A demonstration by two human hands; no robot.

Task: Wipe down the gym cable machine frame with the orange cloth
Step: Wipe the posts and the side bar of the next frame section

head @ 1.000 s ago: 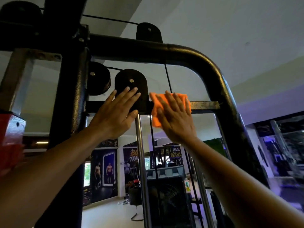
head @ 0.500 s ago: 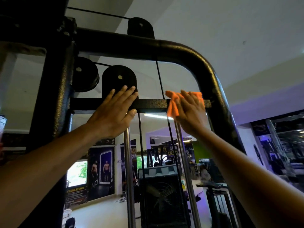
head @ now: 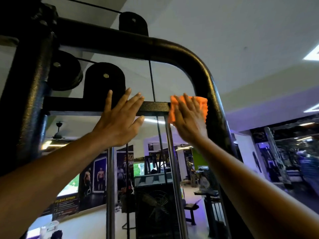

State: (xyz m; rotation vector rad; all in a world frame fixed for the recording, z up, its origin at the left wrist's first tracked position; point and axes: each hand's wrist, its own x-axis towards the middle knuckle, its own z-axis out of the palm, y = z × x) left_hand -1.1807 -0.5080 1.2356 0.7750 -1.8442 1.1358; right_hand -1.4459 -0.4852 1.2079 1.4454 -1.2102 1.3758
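The right hand (head: 189,120) presses the orange cloth (head: 202,105) flat against the crossbar (head: 155,106) of the black frame (head: 205,73), at about 3 o'clock from the picture's centre, right where the crossbar meets the frame's curved upright; its fingers lie straight over the cloth, not curled round it, and the cloth shows above and on both sides of them. The left hand (head: 119,121) is released, fingers spread and straight, palm flat on the same crossbar just at 9 o'clock of the right hand, its fingertips reaching up onto the pulley bracket (head: 103,80). A second pulley (head: 64,71) sits at 9 o'clock of that bracket, and a third pulley housing (head: 133,23) stands on the top tube at 12 o'clock. A thin cable (head: 151,80) drops between the two hands, and two steel guide rods (head: 173,152) run down from the crossbar. At 7 o'clock, far off, a wall poster (head: 66,204) bears a heading that seems to read "REGULATIONS"; other posters' lettering is too blurred to read.
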